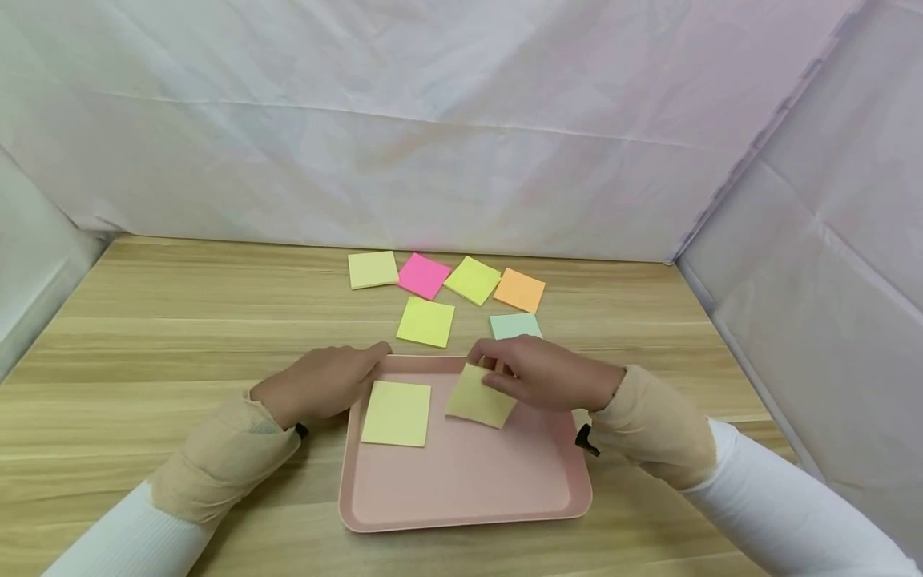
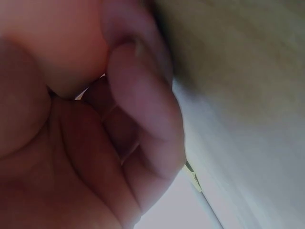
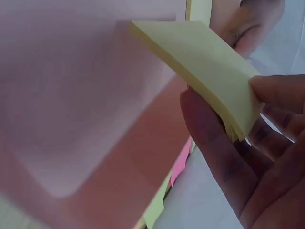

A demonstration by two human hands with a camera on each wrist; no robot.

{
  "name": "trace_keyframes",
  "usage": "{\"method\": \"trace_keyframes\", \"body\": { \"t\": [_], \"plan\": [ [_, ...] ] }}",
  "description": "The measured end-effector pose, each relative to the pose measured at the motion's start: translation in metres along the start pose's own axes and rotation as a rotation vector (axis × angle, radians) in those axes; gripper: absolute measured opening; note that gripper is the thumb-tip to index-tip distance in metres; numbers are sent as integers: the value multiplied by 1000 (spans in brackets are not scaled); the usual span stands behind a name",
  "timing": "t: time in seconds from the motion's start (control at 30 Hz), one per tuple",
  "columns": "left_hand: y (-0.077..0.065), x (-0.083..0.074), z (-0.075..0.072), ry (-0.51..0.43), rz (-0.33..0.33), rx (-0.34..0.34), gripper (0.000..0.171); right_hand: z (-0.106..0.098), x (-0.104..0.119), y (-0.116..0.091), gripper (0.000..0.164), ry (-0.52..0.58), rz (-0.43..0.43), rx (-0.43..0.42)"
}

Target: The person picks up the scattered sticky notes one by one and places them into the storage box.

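My right hand point(image 1: 544, 373) pinches a pale yellow sticky note pad point(image 1: 479, 398) between thumb and fingers, tilted over the pink tray point(image 1: 469, 481). In the right wrist view the pad point(image 3: 205, 57) shows its thick edge, held near one corner. My left hand point(image 1: 320, 383) grips the tray at its far left corner; the left wrist view has its fingers point(image 2: 143, 95) curled at the pink wall. Another pale yellow sticky note pad point(image 1: 397, 414) lies flat in the tray's left part, near that hand.
Beyond the tray, on the wooden table point(image 1: 216, 296), lie more sticky note pads: pale yellow point(image 1: 372, 270), pink point(image 1: 424, 276), two bright yellow point(image 1: 473, 280), orange point(image 1: 520, 290) and light green point(image 1: 515, 324). The green one is partly behind my right hand. White cloth point(image 1: 433, 160) hangs behind the table.
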State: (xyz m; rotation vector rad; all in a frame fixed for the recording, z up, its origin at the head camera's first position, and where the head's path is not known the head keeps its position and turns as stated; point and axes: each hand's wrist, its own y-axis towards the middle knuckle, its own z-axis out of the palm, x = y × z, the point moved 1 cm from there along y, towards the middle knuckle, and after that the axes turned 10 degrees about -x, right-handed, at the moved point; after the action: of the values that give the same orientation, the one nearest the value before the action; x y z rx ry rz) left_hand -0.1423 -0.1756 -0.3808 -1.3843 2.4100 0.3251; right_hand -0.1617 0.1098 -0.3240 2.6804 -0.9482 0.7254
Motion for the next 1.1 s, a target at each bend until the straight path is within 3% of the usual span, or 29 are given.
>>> {"method": "trace_keyframes", "body": {
  "t": [0.17,0.33,0.5,0.6,0.8,1.1],
  "plan": [
    [1,0,1,2,-9,10,10,11,1,7,16,55,-7,89],
    [1,2,3,5,-14,8,10,22,1,15,16,43,31,141],
    [2,2,4,2,-18,13,9,30,4,21,30,-81,124,159],
    [3,2,3,6,-18,16,9,34,5,21,40,-197,138,177],
    [4,2,3,9,-16,18,8,40,7,19,39,-359,65,143],
    [4,3,3,21,-17,15,9,44,13,17,35,-476,-71,15]
  ]
}}
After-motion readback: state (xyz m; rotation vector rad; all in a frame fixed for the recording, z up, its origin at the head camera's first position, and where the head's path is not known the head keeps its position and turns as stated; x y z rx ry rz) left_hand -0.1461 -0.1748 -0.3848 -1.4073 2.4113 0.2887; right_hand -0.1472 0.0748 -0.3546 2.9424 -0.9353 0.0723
